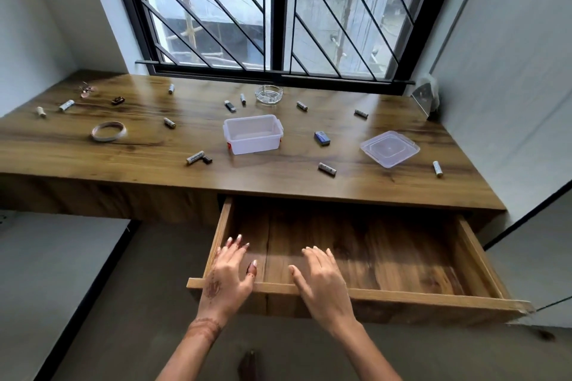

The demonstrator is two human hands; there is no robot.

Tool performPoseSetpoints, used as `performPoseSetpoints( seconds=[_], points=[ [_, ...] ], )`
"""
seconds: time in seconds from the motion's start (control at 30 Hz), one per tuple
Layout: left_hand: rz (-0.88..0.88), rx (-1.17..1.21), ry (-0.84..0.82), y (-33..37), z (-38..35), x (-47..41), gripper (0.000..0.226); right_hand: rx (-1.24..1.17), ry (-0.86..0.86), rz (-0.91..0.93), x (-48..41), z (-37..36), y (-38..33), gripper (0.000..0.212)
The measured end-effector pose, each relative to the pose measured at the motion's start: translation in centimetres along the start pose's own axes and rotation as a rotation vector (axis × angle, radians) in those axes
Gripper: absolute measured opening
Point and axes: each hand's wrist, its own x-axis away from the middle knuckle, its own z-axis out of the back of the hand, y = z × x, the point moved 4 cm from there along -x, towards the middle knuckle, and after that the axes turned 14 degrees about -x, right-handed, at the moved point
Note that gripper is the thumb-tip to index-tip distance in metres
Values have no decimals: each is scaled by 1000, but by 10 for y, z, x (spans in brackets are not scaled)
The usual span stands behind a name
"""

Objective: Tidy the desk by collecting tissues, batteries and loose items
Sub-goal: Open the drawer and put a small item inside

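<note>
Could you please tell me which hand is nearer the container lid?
Right. The right hand is in front and left of the lid; the left hand lies farther left.

Cylindrical batteries (327, 169) lie on their sides, scattered singly across the wooden desk (278, 182), except for one pair (198, 158) touching near the front edge, left of centre. A clear plastic box (253, 145) stands open and upright mid-desk; its square lid (389, 148) lies flat well to the right, with a small blue block (322, 138) between them. A roll of tape (108, 131) lies flat at the left, and a glass ashtray (268, 94) sits behind the box.
</note>
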Motion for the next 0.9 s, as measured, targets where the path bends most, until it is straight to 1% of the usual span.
performPoseSetpoints(
  seconds=[0.03, 0.13, 0.2, 0.27, 0.43, 0.6, 0.67, 0.77, 0.9],
  points=[
    [3, -3, 20, -2, 4, -13, 48, -18, 11, 11, -13, -1, -6, 67],
    [18, -15, 62, -15, 15, -54, 45, -121, 41, 41, -59, -7, -28, 36],
    [37, -31, 85, -28, 23, -84, 43, -187, 38, 66, -93, -14, -46, 29],
    [65, -38, 99, -43, 30, -114, 44, -216, 8, 88, -130, -26, -65, 29],
    [88, -65, 136, -82, 48, -183, 47, -290, -141, 106, -219, -65, -107, 37],
    [131, -64, 104, -118, 52, -231, 44, -210, -214, 43, -281, -112, -118, 33],
    [143, -51, 94, -126, 51, -240, 43, -170, -196, 38, -291, -126, -118, 31],
    [145, -16, 95, -135, 47, -251, 41, -145, -113, 93, -296, -141, -120, 22],
    [150, 30, 85, -135, 44, -263, 37, -63, -71, 130, -295, -155, -117, 25]
  ],
)
